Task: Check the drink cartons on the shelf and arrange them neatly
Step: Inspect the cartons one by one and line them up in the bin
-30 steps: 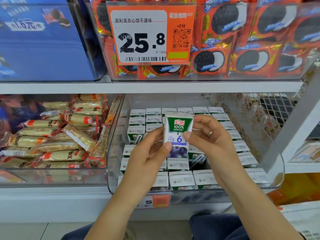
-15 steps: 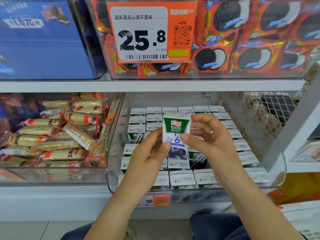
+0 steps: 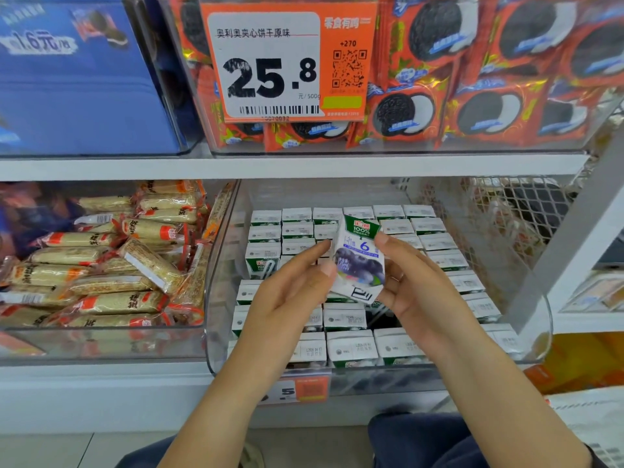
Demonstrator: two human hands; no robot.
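A small blueberry juice carton (image 3: pixel 359 261) is pinched between both hands, tilted with its base turned toward the camera. The left hand (image 3: pixel 290 292) presses its left edge, the right hand (image 3: pixel 413 292) its right edge. Directly beneath and behind the grip, rows of matching cartons (image 3: pixel 351 346) stand upright in a clear plastic bin (image 3: pixel 219 298).

Rows of drink cartons (image 3: pixel 351 347) are stood in a clear bin (image 3: pixel 540 339) on the lower shelf (image 3: pixel 101 376). One carton (image 3: pixel 359 261) is held tilted above them between the left hand (image 3: pixel 290 295) and right hand (image 3: pixel 412 292). Wrapped bars (image 3: pixel 101 265) are piled in the bin to the left; biscuit packs (image 3: pixel 472 79) are stacked on the shelf above.
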